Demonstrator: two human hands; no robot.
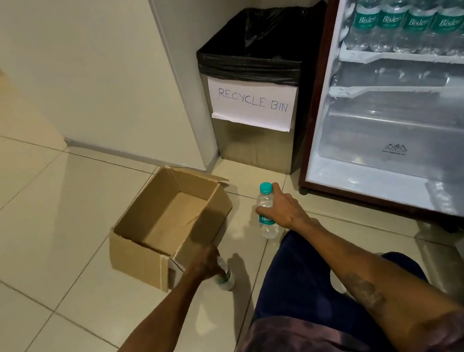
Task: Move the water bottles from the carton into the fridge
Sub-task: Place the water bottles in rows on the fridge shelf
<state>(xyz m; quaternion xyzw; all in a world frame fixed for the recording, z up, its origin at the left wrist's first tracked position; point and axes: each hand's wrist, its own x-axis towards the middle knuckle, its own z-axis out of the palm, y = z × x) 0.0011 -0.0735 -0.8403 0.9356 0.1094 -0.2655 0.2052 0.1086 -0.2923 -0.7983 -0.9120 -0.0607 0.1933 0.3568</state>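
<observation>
Your right hand (284, 208) curls its fingers round a bottle (269, 226), upright just below centre of the frame, between the carton (133, 255) and the open fridge (402, 127). Your left hand (205, 262) closes over the top of a second bottle (227, 280), low at the carton's near corner, just beside it. More bottles (419, 15) stand in rows on the fridge shelf, upper right. A bin (252, 138) stands behind the carton.
</observation>
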